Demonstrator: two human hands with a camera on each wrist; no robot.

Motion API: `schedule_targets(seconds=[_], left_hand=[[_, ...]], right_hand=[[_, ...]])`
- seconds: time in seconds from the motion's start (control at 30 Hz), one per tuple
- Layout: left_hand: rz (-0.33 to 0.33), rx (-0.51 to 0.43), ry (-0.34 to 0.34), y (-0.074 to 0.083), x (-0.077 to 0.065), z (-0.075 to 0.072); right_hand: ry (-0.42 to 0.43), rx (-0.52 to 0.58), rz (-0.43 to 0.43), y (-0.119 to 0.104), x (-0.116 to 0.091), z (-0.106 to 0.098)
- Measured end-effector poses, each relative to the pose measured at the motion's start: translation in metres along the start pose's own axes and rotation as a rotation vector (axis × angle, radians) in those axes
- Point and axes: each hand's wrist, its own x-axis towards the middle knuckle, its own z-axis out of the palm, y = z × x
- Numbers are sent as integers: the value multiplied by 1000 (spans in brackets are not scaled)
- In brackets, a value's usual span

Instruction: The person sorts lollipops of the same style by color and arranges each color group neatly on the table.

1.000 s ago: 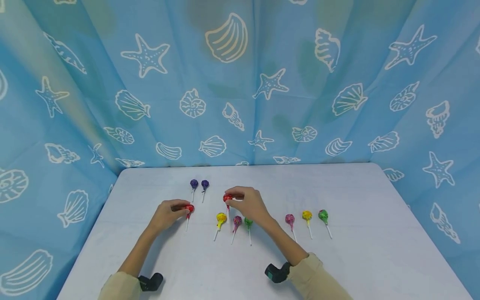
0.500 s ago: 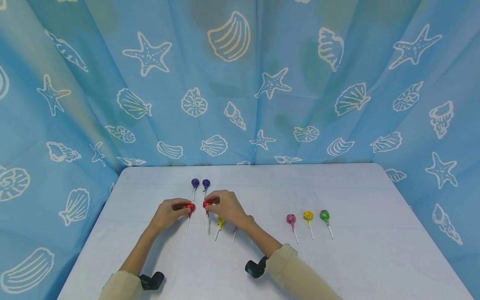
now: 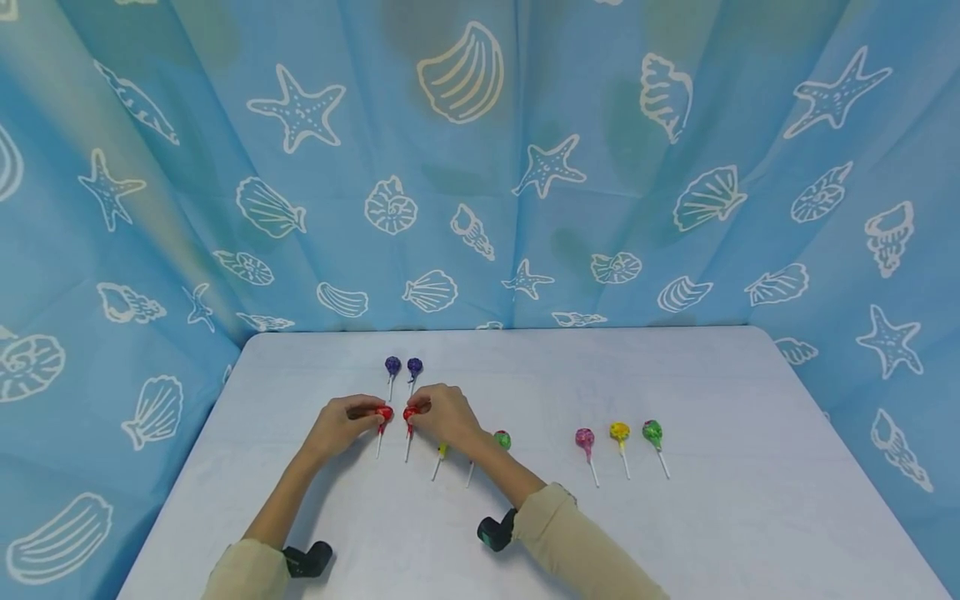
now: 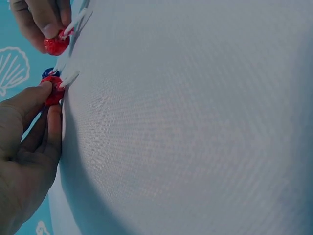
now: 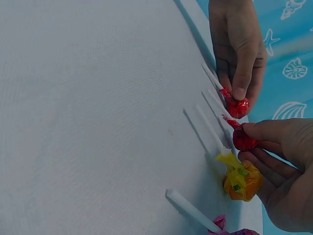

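My left hand [image 3: 340, 429] pinches a red-wrapped lollipop [image 3: 385, 412] by its candy head, the white stick pointing toward me. Just to its right, my right hand [image 3: 444, 417] pinches a second red lollipop [image 3: 409, 413] between thumb and fingers, so the two red heads sit side by side with a small gap. Behind them lie two purple lollipops [image 3: 392, 365]. Under my right forearm, a yellow lollipop [image 5: 243, 181] and a pink lollipop [image 5: 232, 231] are partly covered in the head view, and a green lollipop [image 3: 502, 439] shows its head past the arm.
Farther right on the white table [image 3: 720, 517] rest another pink lollipop [image 3: 585, 438], yellow lollipop [image 3: 619, 432] and green lollipop [image 3: 652, 432] in a row. A blue curtain [image 3: 480, 167] with shell prints hangs behind the table's back edge.
My right hand has carried its red lollipop leftward, over the yellow one, to beside the left red lollipop. My left hand keeps its pinch, nearly in place.
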Motion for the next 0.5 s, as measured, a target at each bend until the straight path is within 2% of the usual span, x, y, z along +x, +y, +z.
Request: schedule_targets(seconds=[0.5], left_hand=[[-12,-28,8,1,0,0]], right_hand=[[8,-26,-5,0,3,3]])
